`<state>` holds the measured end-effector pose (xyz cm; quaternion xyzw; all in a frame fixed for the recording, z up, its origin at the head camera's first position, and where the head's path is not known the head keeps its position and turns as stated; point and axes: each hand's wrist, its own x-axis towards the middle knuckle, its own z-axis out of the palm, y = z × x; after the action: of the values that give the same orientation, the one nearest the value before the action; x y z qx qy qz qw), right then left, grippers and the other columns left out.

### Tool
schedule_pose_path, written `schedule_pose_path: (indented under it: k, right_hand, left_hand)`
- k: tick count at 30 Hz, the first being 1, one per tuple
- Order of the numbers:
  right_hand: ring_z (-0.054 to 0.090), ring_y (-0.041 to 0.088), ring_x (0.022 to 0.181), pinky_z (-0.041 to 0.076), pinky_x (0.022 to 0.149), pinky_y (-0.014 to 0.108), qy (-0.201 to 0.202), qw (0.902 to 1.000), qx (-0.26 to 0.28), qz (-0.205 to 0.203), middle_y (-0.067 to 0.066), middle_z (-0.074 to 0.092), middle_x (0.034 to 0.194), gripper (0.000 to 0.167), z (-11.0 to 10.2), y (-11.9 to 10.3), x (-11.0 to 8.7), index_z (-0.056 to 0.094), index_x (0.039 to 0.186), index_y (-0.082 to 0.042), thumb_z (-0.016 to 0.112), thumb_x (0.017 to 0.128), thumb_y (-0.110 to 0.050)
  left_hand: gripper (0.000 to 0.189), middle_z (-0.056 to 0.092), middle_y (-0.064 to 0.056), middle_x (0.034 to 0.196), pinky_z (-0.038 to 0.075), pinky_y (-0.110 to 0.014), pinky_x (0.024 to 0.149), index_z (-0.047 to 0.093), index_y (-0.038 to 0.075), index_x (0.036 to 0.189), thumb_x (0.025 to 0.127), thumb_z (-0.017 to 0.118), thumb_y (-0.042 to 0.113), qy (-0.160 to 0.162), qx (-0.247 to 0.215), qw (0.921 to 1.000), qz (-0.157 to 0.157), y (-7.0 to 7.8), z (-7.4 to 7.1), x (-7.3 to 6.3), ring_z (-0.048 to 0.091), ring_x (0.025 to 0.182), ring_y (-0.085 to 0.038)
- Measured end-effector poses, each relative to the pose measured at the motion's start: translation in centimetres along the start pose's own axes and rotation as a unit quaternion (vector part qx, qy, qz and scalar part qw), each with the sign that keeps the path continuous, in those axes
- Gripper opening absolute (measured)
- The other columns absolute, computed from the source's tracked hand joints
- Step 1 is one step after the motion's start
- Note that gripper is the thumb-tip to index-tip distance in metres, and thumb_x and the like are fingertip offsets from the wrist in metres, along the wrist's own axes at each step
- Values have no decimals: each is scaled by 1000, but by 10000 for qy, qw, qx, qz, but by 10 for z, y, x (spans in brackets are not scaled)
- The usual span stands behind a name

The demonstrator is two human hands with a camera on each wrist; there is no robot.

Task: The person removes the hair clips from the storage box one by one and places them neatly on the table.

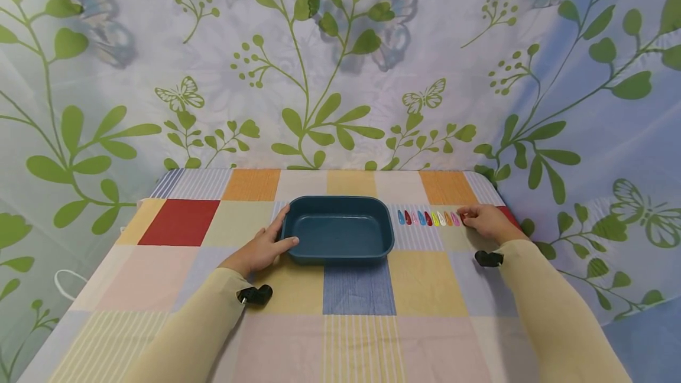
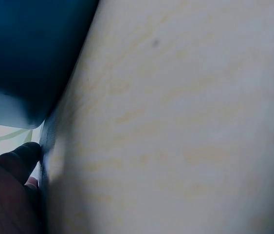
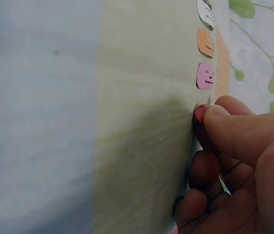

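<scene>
Several snap hair clips (image 1: pixel 428 218) in blue, red, pink, yellow, white and orange lie in a row right of a dark blue tray (image 1: pixel 340 260). At the row's right end, my right hand (image 1: pixel 486 222) pinches a red hair clip (image 3: pixel 201 114) between thumb and forefinger, low against the cloth. Its neighbour is a pink clip (image 3: pixel 205 76), with an orange clip (image 3: pixel 205 43) beyond. My left hand (image 1: pixel 262 248) rests at the tray's left side, fingers stretched along the outer wall and thumb over the rim by the front corner.
A patchwork cloth (image 1: pixel 287 347) in coloured squares covers the table. Behind and to the right hangs a curtain (image 1: pixel 340 93) printed with leaves and butterflies. A white cable loop (image 1: pixel 66 282) shows at the table's left edge.
</scene>
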<state>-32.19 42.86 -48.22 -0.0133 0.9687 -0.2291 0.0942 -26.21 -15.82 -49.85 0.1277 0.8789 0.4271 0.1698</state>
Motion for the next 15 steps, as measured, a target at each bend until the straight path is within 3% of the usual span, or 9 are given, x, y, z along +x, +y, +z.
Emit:
schedule_pose_path:
  k: [7, 11, 15]
  right_hand:
    - [55, 32, 103, 45, 80, 32, -117, 9990, 206, 386, 23, 66, 123, 44, 1, 0, 1, 58, 145, 2, 62, 104, -13]
    - [55, 34, 108, 49, 90, 40, -184, 9989, 184, 394, 27, 66, 131, 47, 1, 0, 1, 55, 148, 3, 62, 104, -14]
    - [54, 41, 122, 47, 105, 56, -283, 9987, 189, 382, 31, 59, 143, 50, 1, 0, -1, 53, 150, 3, 62, 105, -17]
  left_hand:
    - [89, 2, -11, 179, 1, -80, 122, -6, 42, 169, 105, 54, 59, -2, 57, 10000, 15, 2, -1, -2, -12, 158, -59]
    - [89, 2, -11, 179, 1, -81, 121, -6, 42, 169, 105, 54, 58, 2, 32, 10000, 16, 2, -1, -2, -13, 158, -59]
    - [89, 2, -11, 179, 2, -81, 121, -6, 44, 168, 105, 54, 59, 14, 9, 10000, -10, 1, 0, -2, -12, 158, -58]
